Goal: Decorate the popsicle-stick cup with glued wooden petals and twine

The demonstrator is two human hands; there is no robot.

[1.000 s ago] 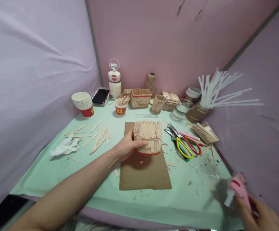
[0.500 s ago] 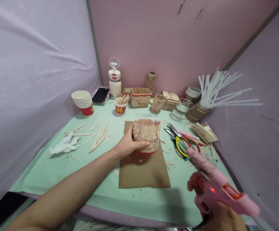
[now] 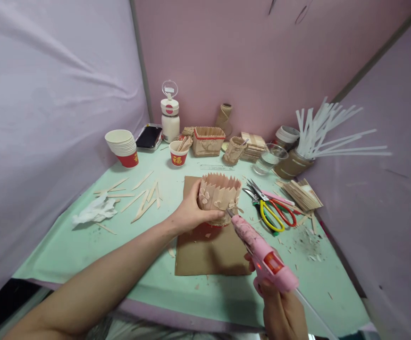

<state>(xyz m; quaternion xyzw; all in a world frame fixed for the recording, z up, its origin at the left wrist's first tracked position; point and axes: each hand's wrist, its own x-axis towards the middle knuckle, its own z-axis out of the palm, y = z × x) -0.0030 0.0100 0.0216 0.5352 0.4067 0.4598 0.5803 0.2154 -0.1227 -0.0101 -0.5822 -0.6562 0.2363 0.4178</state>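
My left hand [image 3: 194, 210] is wrapped round the left side of a round wooden-stick basket [image 3: 221, 196] with a jagged top edge and small flower shapes on its wall. The basket is held over a brown cardboard sheet [image 3: 205, 257]; whether it rests on the sheet I cannot tell. In my right hand [image 3: 279, 302] is a pink hot glue gun [image 3: 262, 252], its light glowing red and a clear glue stick trailing from the back. The nozzle points up and left, at the lower right wall of the basket; actual contact is unclear.
Scissors and pliers [image 3: 267, 208] lie right of the cardboard. Thin wooden strips [image 3: 145, 203] and a crumpled tissue [image 3: 95, 211] are on the left. Along the back stand stacked paper cups [image 3: 122, 147], a bottle [image 3: 170, 120], a rectangular stick box [image 3: 208, 141], a water cup [image 3: 269, 159] and white glue sticks [image 3: 318, 127].
My right hand has brought the glue gun left, from the right side of the table to the basket. My left hand still holds the basket, slightly turned.
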